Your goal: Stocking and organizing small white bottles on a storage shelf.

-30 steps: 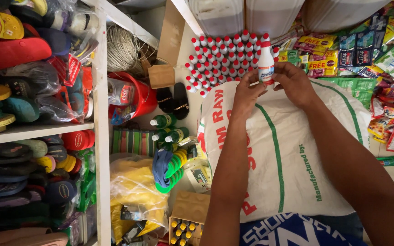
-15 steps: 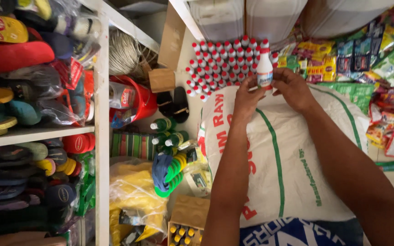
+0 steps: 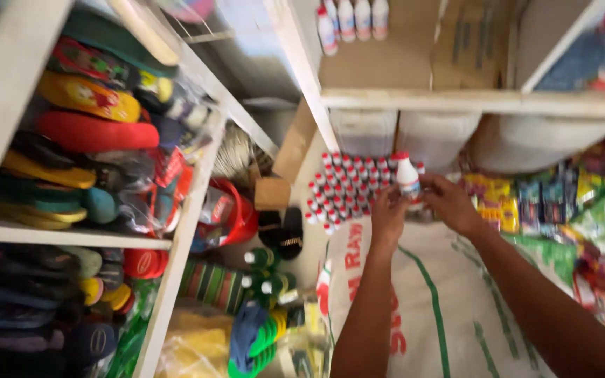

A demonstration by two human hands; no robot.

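Both my hands hold one small white bottle with a red cap [image 3: 407, 178], lifted just above a packed cluster of the same red-capped bottles [image 3: 348, 189]. My left hand [image 3: 388, 218] grips it from below and the left. My right hand [image 3: 448, 201] grips it from the right. Under my forearms lies a large white woven sack with green stripes and red print [image 3: 449, 315].
A white shelf unit on the left [image 3: 183, 231] is stuffed with colourful sandals. A wooden shelf above [image 3: 470, 101] carries a few more white bottles [image 3: 351, 17] and cardboard. Snack packets [image 3: 547, 203] pile up on the right. A red bucket [image 3: 236, 213] and green-capped bottles [image 3: 264, 273] stand below.
The view has tilted upward, bringing the upper shelf into sight. My hands have lifted the bottle slightly and moved nearer the bottle cluster.
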